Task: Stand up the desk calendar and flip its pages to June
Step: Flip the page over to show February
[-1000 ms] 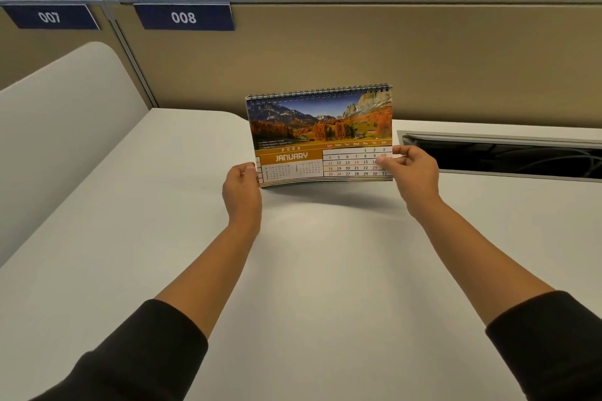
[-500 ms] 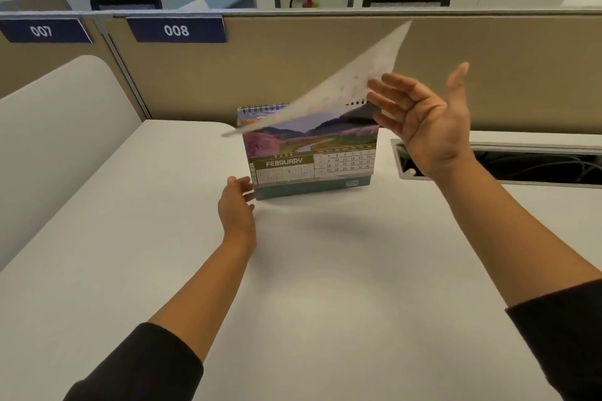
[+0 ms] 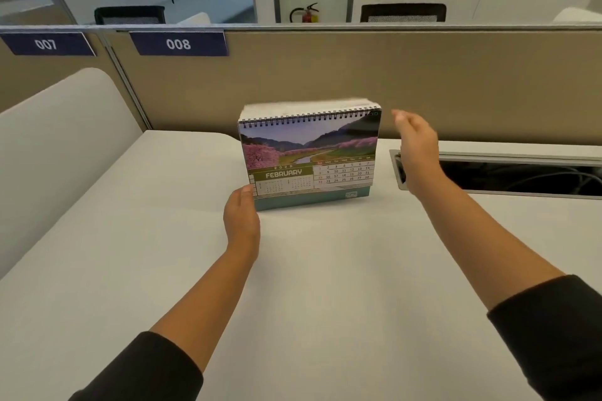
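The desk calendar (image 3: 309,159) stands in the middle of the desk (image 3: 163,238), showing February. The left hand (image 3: 241,216) steadies its near left corner. The right hand (image 3: 415,146) is open beside it, holding nothing. Next it must flip four more pages to June.

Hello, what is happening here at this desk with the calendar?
A person is setting up a desk calendar on a white desk. It stands upright and shows February. The left hand touches its lower left corner to steady it. The right hand is open beside the right edge and holds nothing. June is not reached yet, so more pages must be flipped.
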Available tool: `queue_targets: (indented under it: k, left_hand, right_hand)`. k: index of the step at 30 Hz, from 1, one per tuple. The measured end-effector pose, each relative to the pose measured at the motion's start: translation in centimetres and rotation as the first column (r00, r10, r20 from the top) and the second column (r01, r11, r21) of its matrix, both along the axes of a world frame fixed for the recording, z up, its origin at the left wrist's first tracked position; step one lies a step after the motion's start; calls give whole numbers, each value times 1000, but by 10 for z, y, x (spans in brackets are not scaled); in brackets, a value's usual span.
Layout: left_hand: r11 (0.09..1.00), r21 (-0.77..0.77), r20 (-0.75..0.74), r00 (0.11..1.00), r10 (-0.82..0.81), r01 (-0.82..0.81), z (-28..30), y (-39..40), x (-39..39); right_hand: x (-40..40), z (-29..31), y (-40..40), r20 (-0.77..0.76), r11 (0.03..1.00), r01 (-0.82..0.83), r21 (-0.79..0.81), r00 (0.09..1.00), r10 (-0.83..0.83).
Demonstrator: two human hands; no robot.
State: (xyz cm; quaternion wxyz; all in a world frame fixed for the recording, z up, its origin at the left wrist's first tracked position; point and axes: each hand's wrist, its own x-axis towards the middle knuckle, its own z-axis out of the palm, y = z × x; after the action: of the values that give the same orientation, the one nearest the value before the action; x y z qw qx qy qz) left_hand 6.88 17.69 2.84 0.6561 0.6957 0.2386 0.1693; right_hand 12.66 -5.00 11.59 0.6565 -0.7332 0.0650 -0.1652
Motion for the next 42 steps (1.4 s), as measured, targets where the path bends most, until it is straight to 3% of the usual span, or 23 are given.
queue_targets:
  k: [5,10,15,27,32,42]
  left_hand:
    - [1000,13,-26,999,20,-19,-1,0,2]
    - [1000,12,-63,998,19,-18,-2,-1,5]
    - [1000,5,-52,999,7,-7,-4,0,4]
    - [998,37,-60,997,51,-49,-6,2,1]
    - [998,21,-67,996,65,-64,-7,3,3]
    - [994,-22,-59,993,103,-105,-11,8,5]
  right_hand:
    - [-4,-49,-2,-331,996,-58,-63,943,34]
    - [-7,-65,8,-426,986,-118,-117,903,57]
    - [-8,-69,11,-410,980,-125,-154,911,51]
    - [-11,-79,5,-278,965,43,-260,953,-117]
    - [-14,-82,4,-233,972,108,-210,960,-157]
    - [-17,-80,-6,-176,996,-8,-87,984,-8]
